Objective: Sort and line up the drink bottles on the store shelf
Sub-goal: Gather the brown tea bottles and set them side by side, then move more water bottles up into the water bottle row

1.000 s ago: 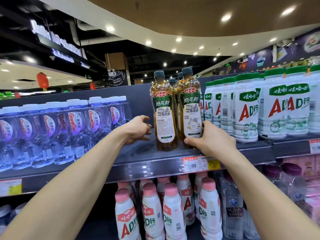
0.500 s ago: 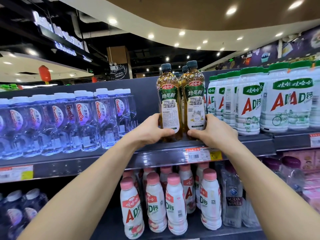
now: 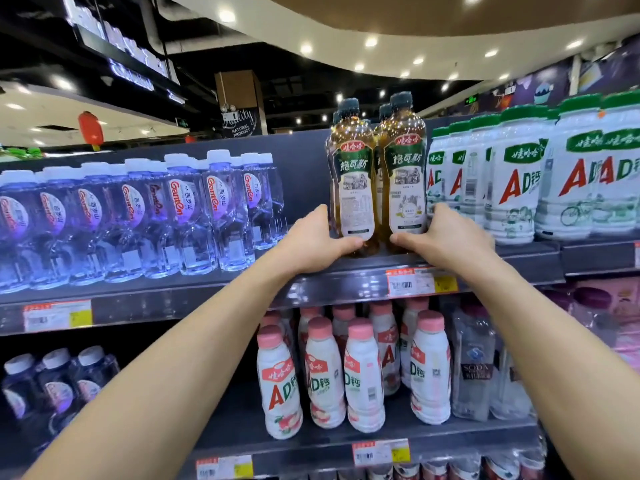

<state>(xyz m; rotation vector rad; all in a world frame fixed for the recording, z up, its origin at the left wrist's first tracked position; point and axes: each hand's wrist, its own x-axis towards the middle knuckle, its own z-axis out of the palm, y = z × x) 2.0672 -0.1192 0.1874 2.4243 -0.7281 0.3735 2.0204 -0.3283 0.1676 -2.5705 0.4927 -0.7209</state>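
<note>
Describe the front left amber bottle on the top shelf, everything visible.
The left amber bottle is clear plastic with brownish drink, a dark blue-grey cap and a green, red and cream label. It stands upright at the shelf front edge, against its twin. The left hand grips its base; more stand behind.

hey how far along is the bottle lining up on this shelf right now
Looks done: the water bottles and green-capped AD bottles stand in tidy rows. In hand: the left hand and right hand grip the two front amber bottles side by side at the shelf edge. Left: letting go; the amber bottles behind are mostly hidden.
</note>
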